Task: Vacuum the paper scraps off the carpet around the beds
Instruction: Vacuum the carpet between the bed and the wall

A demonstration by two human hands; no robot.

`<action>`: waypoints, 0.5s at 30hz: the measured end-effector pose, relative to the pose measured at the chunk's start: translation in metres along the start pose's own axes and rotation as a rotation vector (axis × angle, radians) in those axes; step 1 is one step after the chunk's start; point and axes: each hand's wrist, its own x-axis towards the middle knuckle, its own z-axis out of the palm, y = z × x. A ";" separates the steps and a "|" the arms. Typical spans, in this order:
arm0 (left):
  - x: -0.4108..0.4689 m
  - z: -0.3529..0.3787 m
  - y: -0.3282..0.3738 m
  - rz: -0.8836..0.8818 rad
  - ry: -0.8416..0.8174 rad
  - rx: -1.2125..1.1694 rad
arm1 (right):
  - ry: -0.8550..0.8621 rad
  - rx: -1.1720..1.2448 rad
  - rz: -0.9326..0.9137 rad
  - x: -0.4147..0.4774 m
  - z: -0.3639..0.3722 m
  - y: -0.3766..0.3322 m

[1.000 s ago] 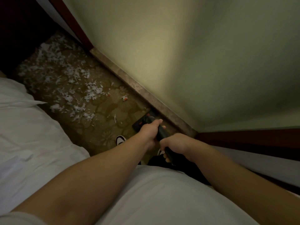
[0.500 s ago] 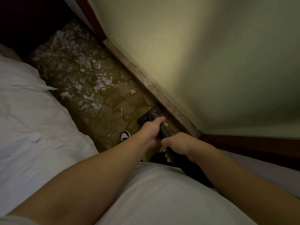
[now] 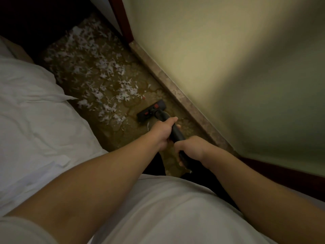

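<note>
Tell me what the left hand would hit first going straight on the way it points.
Probably the baseboard: the left hand, gripping the vacuum wand, points forward and right. Height is unclear, so perhaps the wall above it.

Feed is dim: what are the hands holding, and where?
Both grip the black vacuum wand: left hand lower, nearer its flat floor head; right hand just behind, higher up.
</note>
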 end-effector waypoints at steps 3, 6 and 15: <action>0.012 -0.037 0.029 -0.012 -0.021 0.011 | 0.036 -0.002 0.003 0.013 0.031 -0.034; 0.023 -0.063 0.051 -0.032 -0.047 0.014 | 0.065 -0.002 0.013 0.025 0.052 -0.056; 0.033 -0.070 0.069 -0.072 -0.110 0.024 | 0.103 -0.027 0.022 0.037 0.056 -0.070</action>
